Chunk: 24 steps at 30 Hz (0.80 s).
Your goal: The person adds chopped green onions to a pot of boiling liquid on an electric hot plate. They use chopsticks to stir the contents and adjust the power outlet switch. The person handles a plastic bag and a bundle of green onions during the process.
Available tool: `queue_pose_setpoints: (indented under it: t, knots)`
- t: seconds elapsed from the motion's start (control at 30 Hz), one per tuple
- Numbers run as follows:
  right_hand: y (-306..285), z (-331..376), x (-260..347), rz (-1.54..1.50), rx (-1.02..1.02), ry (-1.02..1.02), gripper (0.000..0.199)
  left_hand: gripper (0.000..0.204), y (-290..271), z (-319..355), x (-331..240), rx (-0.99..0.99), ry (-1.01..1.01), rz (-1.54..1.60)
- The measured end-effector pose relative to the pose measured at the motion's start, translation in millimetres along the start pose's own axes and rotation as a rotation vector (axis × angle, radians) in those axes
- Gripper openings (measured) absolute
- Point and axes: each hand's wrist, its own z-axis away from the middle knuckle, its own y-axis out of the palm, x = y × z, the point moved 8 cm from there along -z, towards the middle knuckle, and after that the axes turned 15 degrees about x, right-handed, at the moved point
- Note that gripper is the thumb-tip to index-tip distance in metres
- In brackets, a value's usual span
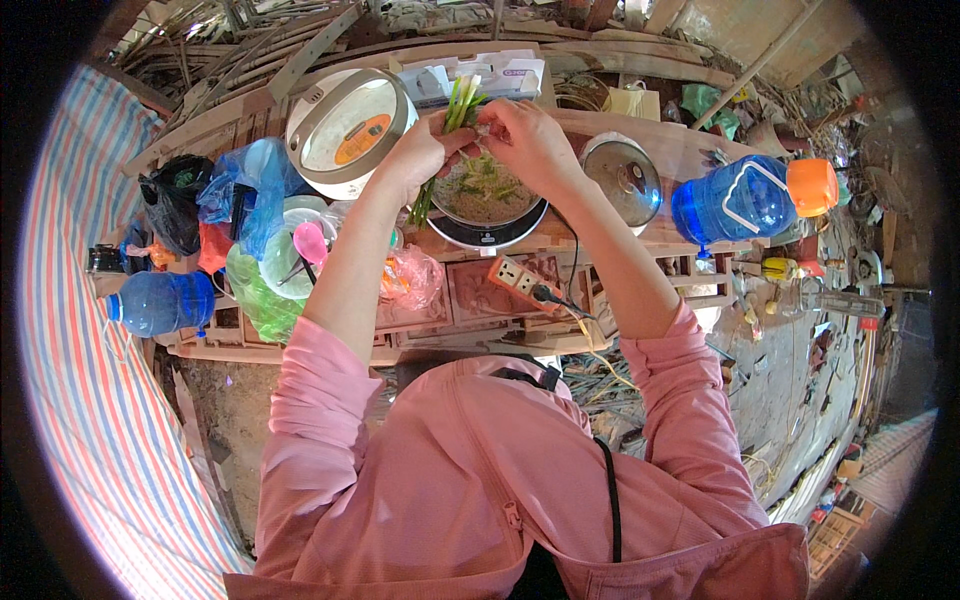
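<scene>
A bunch of scallions (pixel 463 100) with white ends upward is gripped in my left hand (pixel 420 155), its green leaves hanging down past the wrist. Close beside it, my right hand (pixel 530 145) has its fingers pinched together near the bunch; what sits between the fingertips is hidden. Below both hands is a round pan (pixel 522 222) on a black and white electric cooker (pixel 488 238). In the pan lies pale, noodle-like food (pixel 485 205) with green pieces on top.
A white rice cooker (pixel 335 125) stands left of the pan, a glass lid (pixel 622 180) right. Blue water jugs (pixel 735 200) flank the wooden table. An orange power strip (pixel 520 280) with cords lies in front. Bowls and plastic bags (pixel 255 195) crowd the left side.
</scene>
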Motion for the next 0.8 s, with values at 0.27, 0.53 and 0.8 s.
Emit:
queue_pose_setpoints:
  t: [0.27,0.53,0.8]
  knots:
    - [0,3,-26,-0.38,-0.07,0.193,0.022,0.027,2,6,-1,-0.04,-0.054,-0.096]
    - [-20,-6,4,0.061,-0.155,-0.148,0.029,0.039,6,16,-14,-0.017,0.051,-0.204]
    - [-10,-3,11,0.414,-0.073,-0.195,0.013,0.022,-6,13,1,-0.108,-0.071,0.042]
